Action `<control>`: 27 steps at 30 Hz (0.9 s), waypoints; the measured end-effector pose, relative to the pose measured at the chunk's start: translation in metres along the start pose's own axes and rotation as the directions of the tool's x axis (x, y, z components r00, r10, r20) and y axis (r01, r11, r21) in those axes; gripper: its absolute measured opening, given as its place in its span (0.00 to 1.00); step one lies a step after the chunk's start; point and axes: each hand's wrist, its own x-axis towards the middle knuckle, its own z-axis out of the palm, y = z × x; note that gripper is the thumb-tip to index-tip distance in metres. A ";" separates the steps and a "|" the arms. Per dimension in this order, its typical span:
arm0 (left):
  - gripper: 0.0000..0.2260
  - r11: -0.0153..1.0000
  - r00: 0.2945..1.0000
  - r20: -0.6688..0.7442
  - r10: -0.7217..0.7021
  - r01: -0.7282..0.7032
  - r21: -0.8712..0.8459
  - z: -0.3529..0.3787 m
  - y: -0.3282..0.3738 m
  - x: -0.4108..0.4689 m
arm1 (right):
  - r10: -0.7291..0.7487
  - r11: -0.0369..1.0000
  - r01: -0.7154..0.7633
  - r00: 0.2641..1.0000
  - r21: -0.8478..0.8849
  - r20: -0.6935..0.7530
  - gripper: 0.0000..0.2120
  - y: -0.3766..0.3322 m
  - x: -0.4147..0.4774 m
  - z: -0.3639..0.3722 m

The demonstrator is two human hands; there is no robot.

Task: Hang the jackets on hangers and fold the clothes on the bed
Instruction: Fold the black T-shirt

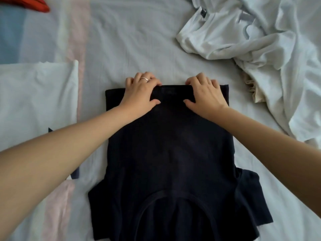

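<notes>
On the bed [130, 40], my left hand [142, 92] and right hand [205, 94] gripped the black shirt [170, 145] hem, which I thought needed one even pull.

Arms stretched forward, my left hand [141, 94] and right hand [205, 95] grip the black shirt [170, 145] at its far edge, fingers curled.
</notes>
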 end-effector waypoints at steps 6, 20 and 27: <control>0.21 0.998 0.983 0.180 -0.039 0.048 -0.046 -0.006 0.008 0.021 | -0.036 0.999 0.035 0.999 -0.040 -0.018 0.20 0.003 0.004 -0.007; 0.11 0.993 0.988 0.104 0.116 -0.115 -0.017 -0.003 0.015 0.016 | 0.201 0.961 -0.215 0.975 0.175 0.094 0.12 0.027 0.012 0.004; 0.15 0.983 0.965 0.217 -0.150 0.123 0.133 -0.005 0.013 0.022 | 0.147 0.982 -0.158 0.984 0.107 0.106 0.16 0.028 0.004 0.002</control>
